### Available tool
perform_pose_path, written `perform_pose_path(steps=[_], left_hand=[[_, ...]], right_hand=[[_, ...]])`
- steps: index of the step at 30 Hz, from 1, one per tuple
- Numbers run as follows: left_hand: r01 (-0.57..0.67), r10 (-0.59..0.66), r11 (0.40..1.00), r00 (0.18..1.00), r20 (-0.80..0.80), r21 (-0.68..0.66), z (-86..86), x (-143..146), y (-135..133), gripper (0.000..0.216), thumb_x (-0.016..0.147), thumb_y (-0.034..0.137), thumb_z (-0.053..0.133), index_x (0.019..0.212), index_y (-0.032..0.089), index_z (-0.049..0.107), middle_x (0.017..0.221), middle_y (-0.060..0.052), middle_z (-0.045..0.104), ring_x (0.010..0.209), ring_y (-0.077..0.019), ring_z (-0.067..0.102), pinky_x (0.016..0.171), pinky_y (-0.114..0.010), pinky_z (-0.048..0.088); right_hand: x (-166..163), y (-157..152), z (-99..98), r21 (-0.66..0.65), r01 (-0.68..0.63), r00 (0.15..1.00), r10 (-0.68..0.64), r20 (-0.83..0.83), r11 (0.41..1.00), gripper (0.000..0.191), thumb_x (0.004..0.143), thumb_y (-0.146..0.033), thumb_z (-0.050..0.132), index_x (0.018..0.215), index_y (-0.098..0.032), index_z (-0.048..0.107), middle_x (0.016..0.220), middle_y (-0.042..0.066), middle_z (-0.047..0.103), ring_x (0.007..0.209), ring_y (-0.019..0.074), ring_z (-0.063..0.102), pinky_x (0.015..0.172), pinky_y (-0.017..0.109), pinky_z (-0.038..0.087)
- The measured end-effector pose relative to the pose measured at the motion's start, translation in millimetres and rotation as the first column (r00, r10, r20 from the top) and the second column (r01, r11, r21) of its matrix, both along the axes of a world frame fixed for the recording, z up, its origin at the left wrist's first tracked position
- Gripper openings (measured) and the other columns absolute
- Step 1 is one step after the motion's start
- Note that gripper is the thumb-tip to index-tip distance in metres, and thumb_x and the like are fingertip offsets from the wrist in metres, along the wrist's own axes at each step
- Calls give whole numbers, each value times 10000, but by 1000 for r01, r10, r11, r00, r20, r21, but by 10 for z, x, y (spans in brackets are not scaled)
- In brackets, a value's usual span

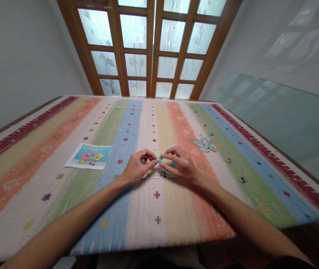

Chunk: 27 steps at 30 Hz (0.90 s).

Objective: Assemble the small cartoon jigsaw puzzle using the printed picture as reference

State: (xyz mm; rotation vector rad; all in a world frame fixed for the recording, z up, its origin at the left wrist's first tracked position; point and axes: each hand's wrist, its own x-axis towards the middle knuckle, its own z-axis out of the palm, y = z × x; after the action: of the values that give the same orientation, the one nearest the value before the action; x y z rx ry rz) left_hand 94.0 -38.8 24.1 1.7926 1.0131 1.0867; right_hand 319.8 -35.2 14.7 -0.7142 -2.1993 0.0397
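My left hand [139, 166] and my right hand [182, 164] meet over the middle of the table, fingertips almost touching. Between them is a small teal jigsaw piece [159, 159], pinched by thumb and fingers from both sides. Just beneath lies a flat jigsaw board [159, 175] with a white, speckled lower edge. My hands cover most of it, so how many pieces lie on it cannot be made out. To the right, beyond my right hand, sits a loose heap of teal and pink jigsaw pieces [205, 143].
A printed cartoon picture [89, 156] lies flat on the left side. The striped cloth [156, 220] covers the table to its front edge. Behind the table stand wooden doors with frosted panes [150, 48]; a glass panel [274, 112] leans at the right wall.
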Motion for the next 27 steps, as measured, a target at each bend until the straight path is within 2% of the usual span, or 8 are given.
perform_pose_path(steps=[3,6,10,16,22,27], left_hand=[[16,-16,1000,1000,10,9,-19,9,-4,169,853,352,702,859,184,680,833,-33,713,743,-155,636,699,-285,483],[24,-24,999,1000,-10,21,-33,-5,13,181,883,354,687,947,185,688,893,-45,732,801,-169,668,727,-295,498],[25,-4,991,988,-153,135,-25,-110,96,159,924,317,633,1003,192,692,915,-43,736,801,-170,653,744,-313,509],[71,49,933,946,-320,354,-36,-437,307,139,939,245,566,991,184,679,905,-62,709,802,-182,607,779,-353,507],[187,27,890,888,-458,415,-104,-700,477,134,926,260,563,955,184,668,838,-51,667,774,-187,586,788,-370,495],[212,15,893,867,-498,397,-176,-737,501,124,901,254,573,933,181,668,809,-42,639,766,-187,588,765,-350,487]], right_hand=[[-8,11,-10,65,-17,1000,18,-19,998,225,940,-261,668,1161,-227,695,974,85,665,861,210,639,715,356,563],[12,28,-3,67,-1,1000,3,-30,998,212,936,-253,666,1144,-231,701,965,80,666,854,212,642,711,360,562],[130,110,-1,41,43,997,-40,-72,998,180,933,-257,669,1102,-215,713,953,80,660,850,214,638,722,367,553],[361,301,-60,-109,121,991,-126,-39,987,124,905,-307,700,996,-238,747,973,78,665,897,235,625,791,420,541],[411,350,-131,-272,90,995,-78,55,958,141,909,-338,688,980,-241,762,1032,97,654,940,243,624,850,447,532],[410,348,-162,-317,95,992,-63,107,944,174,921,-341,657,1006,-235,767,1067,104,644,987,254,621,892,458,525]])
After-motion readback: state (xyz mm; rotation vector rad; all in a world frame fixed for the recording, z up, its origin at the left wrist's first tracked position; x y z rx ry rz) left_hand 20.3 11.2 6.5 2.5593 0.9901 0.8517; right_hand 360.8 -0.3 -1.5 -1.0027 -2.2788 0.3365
